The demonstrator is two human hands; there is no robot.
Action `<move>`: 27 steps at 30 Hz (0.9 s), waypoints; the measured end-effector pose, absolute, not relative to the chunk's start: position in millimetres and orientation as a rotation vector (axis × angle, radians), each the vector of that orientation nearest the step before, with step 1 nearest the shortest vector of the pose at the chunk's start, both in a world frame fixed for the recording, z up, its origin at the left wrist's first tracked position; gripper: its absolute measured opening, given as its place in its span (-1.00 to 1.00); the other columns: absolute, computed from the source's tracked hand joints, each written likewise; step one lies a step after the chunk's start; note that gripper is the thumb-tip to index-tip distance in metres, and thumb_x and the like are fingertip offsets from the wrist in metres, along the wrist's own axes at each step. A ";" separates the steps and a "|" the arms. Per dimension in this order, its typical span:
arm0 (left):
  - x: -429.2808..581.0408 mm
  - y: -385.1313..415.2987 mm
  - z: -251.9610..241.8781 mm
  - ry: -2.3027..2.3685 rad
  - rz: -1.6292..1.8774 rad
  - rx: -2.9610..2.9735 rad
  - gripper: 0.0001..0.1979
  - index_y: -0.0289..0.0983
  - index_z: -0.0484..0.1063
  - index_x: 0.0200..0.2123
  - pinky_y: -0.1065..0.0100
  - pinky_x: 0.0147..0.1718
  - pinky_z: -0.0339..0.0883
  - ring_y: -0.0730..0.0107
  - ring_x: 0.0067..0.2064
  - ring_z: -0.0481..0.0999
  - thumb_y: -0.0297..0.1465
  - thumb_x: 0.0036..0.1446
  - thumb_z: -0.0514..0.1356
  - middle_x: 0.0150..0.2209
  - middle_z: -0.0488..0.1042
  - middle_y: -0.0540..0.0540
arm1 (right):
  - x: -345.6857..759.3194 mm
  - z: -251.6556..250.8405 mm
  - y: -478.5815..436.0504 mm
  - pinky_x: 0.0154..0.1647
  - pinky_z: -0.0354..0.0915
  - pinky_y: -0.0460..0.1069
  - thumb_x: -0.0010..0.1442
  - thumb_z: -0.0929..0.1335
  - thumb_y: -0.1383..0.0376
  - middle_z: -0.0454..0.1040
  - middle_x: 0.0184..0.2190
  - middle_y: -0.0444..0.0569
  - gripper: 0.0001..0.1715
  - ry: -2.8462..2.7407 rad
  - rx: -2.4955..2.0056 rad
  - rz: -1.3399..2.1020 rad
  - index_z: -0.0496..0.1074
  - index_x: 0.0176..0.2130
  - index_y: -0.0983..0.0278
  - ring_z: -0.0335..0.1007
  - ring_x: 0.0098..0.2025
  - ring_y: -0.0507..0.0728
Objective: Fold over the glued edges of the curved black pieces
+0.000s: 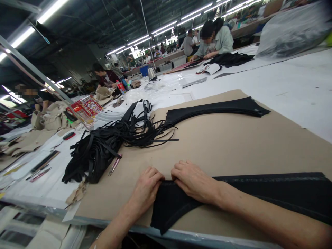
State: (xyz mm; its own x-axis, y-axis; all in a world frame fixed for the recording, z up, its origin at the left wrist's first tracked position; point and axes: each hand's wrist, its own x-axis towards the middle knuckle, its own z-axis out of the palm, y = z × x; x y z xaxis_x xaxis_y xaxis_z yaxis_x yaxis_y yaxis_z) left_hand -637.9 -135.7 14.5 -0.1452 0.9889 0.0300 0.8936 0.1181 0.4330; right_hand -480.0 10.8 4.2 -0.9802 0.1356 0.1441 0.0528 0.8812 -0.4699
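A long black fabric piece (275, 192) lies on the brown board near the front edge of the table, its left end curved and pointed. My left hand (147, 183) is closed on the upper left corner of this fabric, fingers curled together. Just to the right, my right hand (193, 181) pinches the same upper edge, with its fingertips hidden behind the knuckles. A pale line runs along the fabric's upper edge. Farther back rests a stack of curved black fabric pieces (215, 108).
A heap of black strips (103, 152) lies left of my hands, with pink-handled tweezers (114, 165) beside it. The brown board (249, 148) covers the white table. A red patterned box (86, 107) stands farther left. A co-worker (220, 39) leans over the far side.
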 end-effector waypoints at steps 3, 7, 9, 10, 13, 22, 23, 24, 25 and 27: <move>-639.8 -137.6 14.0 2.101 0.523 1.882 -0.74 -0.23 0.44 -0.23 0.27 -0.11 0.29 0.28 -0.13 0.38 -0.53 0.28 -0.04 -0.25 0.43 -0.08 | -477.7 -2.5 11.0 -0.14 0.18 -0.01 0.25 0.25 0.48 0.41 -0.27 -0.03 -0.83 -2.857 -0.094 0.708 0.40 -0.22 0.29 0.28 -0.17 0.13; -641.1 -139.7 14.8 2.082 0.525 1.922 -0.74 -0.23 0.44 -0.21 0.30 -0.13 0.30 0.30 -0.14 0.38 -0.56 0.27 -0.03 -0.25 0.44 -0.08 | -476.0 -5.1 10.9 -0.15 0.19 -0.03 0.25 0.24 0.49 0.40 -0.27 -0.03 -0.82 -2.841 -0.067 0.708 0.39 -0.23 0.30 0.27 -0.18 0.11; -641.0 -140.4 15.1 2.085 0.529 1.946 -0.74 -0.24 0.43 -0.20 0.30 -0.13 0.30 0.30 -0.14 0.38 -0.58 0.26 -0.03 -0.24 0.44 -0.08 | -475.2 -5.5 10.5 -0.15 0.19 -0.03 0.25 0.23 0.50 0.39 -0.27 -0.04 -0.82 -2.830 -0.052 0.700 0.38 -0.23 0.30 0.26 -0.19 0.10; -641.0 -140.7 14.9 2.087 0.531 1.959 -0.74 -0.25 0.43 -0.20 0.30 -0.13 0.30 0.30 -0.14 0.38 -0.58 0.25 -0.03 -0.25 0.44 -0.08 | -474.8 -5.6 10.3 -0.16 0.19 -0.03 0.25 0.23 0.50 0.38 -0.27 -0.04 -0.82 -2.826 -0.050 0.689 0.37 -0.23 0.30 0.25 -0.19 0.10; -641.3 -141.9 12.3 2.097 0.533 2.001 -0.74 -0.27 0.43 -0.21 0.31 -0.16 0.29 0.29 -0.16 0.36 -0.59 0.25 -0.02 -0.27 0.43 -0.08 | -473.0 -6.1 9.3 -0.16 0.18 -0.02 0.24 0.23 0.52 0.38 -0.28 -0.04 -0.82 -2.833 -0.047 0.644 0.36 -0.26 0.30 0.24 -0.20 0.11; -640.3 -149.9 0.6 2.136 0.540 2.211 -0.72 -0.26 0.45 -0.22 0.26 -0.25 0.22 0.26 -0.24 0.31 -0.54 0.31 -0.06 -0.34 0.38 -0.07 | -466.4 -10.4 6.3 -0.23 0.12 0.03 0.24 0.27 0.50 0.36 -0.28 -0.06 -0.86 -2.864 0.039 0.433 0.35 -0.26 0.29 0.21 -0.22 0.14; -639.3 -150.7 0.2 2.140 0.530 2.235 -0.72 -0.26 0.44 -0.21 0.25 -0.25 0.21 0.25 -0.24 0.30 -0.53 0.32 -0.07 -0.34 0.39 -0.08 | -466.2 -11.5 5.8 -0.25 0.12 0.03 0.22 0.28 0.50 0.35 -0.28 -0.06 -0.86 -2.859 0.044 0.408 0.34 -0.26 0.29 0.21 -0.22 0.15; -638.2 -151.4 -0.3 2.142 0.521 2.259 -0.72 -0.27 0.44 -0.20 0.24 -0.24 0.21 0.25 -0.24 0.30 -0.51 0.33 -0.07 -0.34 0.39 -0.08 | -466.0 -12.7 5.3 -0.26 0.11 0.03 0.21 0.29 0.51 0.35 -0.29 -0.06 -0.86 -2.853 0.047 0.386 0.34 -0.26 0.29 0.21 -0.22 0.15; -637.2 -152.0 -0.7 2.144 0.509 2.283 -0.72 -0.27 0.44 -0.19 0.23 -0.24 0.21 0.24 -0.24 0.31 -0.50 0.34 -0.08 -0.33 0.40 -0.09 | -465.9 -13.7 4.7 -0.27 0.10 0.04 0.20 0.29 0.51 0.35 -0.29 -0.06 -0.86 -2.844 0.054 0.369 0.34 -0.27 0.29 0.20 -0.22 0.15; -635.2 -153.1 -1.8 2.144 0.488 2.328 -0.71 -0.28 0.44 -0.16 0.21 -0.24 0.21 0.23 -0.23 0.31 -0.47 0.35 -0.08 -0.33 0.41 -0.10 | -465.7 -15.1 3.3 -0.28 0.09 0.04 0.20 0.30 0.50 0.35 -0.28 -0.06 -0.86 -2.827 0.067 0.341 0.34 -0.27 0.28 0.21 -0.23 0.16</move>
State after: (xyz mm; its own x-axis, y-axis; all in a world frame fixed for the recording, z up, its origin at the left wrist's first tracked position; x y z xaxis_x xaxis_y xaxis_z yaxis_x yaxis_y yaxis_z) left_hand -635.2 -153.1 -1.8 0.0581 0.9633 0.2620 0.9819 -0.1025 0.1593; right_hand -465.7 3.3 -15.1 -0.9563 -0.0110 0.2921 -0.0802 0.9709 -0.2259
